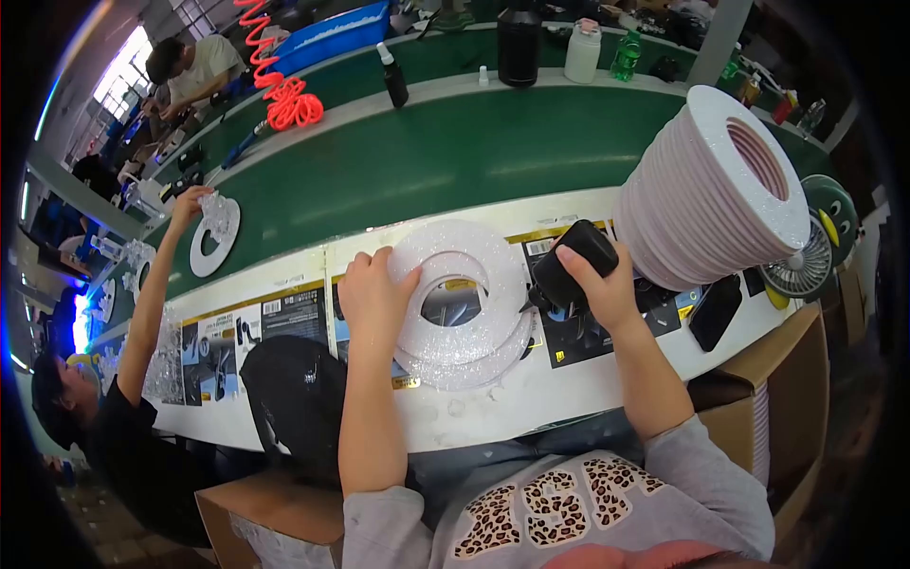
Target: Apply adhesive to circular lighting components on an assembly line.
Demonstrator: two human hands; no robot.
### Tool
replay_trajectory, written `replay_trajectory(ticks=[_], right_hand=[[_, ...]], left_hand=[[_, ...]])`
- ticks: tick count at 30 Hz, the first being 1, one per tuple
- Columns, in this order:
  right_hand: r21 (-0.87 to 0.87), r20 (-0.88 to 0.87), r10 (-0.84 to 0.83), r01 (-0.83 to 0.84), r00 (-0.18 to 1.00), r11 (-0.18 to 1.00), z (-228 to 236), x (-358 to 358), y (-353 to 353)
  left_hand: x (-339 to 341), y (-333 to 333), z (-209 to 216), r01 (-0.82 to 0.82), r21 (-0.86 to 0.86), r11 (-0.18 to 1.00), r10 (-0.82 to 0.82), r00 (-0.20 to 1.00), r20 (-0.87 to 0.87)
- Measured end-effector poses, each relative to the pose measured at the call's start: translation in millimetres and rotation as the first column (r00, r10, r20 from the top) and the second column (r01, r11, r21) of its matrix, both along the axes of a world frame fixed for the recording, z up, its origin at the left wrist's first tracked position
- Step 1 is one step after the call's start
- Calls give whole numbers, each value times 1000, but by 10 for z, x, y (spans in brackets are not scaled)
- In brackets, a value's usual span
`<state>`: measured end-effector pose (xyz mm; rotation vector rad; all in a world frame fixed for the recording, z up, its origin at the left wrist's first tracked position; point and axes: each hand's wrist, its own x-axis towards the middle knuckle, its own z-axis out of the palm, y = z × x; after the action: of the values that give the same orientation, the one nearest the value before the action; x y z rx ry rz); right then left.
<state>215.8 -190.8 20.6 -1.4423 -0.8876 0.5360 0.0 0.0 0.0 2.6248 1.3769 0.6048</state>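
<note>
Workbench: we note a long green belt (445,161) running across the head view, with a white front ledge (531,398) bearing printed sheets (284,318).
Room: busy workshop; bottles (519,43) stand along the far rail, a coiled orange hose (284,95) hangs at upper left, and a second person sits at the far end.
Left hand (373,289): forearm rises straight from the lower edge; palm down, fingers spread and curled over the left rim of a white glittery foam ring (462,289), pressing it flat. It grips nothing; it rests on the ring.
Right hand (597,284): forearm comes in from lower right, wrist bent inward; fingers wrapped tight around a black handheld tool (572,261), whose tip sits at the right edge of the ring.
Ring position: on the ledge between our two hands, lying on top of at least one more ring of the same kind.
Stack: a tall leaning pile of white rings (711,190) stands just right of the right hand.
Co-worker: a person at left reaches an arm (156,284) up to another white ring (215,237) on the belt.
Other items: small desk fan (806,266) at right; cardboard boxes (758,398) below the ledge.
</note>
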Motion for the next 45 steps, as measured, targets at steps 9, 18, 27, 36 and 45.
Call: replay_trajectory(ticks=[9, 18, 27, 36, 45], right_hand=[[13, 26, -26, 25, 999, 1000, 97, -37, 19], [34, 19, -84, 84, 996, 996, 17, 42, 57], [23, -679, -143, 215, 720, 976, -289, 354, 219], [90, -962, 34, 194, 272, 977, -390, 445, 296], [199, -969, 159, 213, 190, 957, -323, 398, 283]], left_hand=[[-20, -11, 11, 12, 25, 1000, -12, 1000, 19], [-7, -8, 4, 4, 10, 1000, -5, 1000, 17], [13, -56, 14, 20, -26, 999, -21, 1000, -23], [31, -103, 110, -6, -13, 1000, 4, 993, -118], [74, -32, 296, -22, 12, 1000, 24, 979, -202]])
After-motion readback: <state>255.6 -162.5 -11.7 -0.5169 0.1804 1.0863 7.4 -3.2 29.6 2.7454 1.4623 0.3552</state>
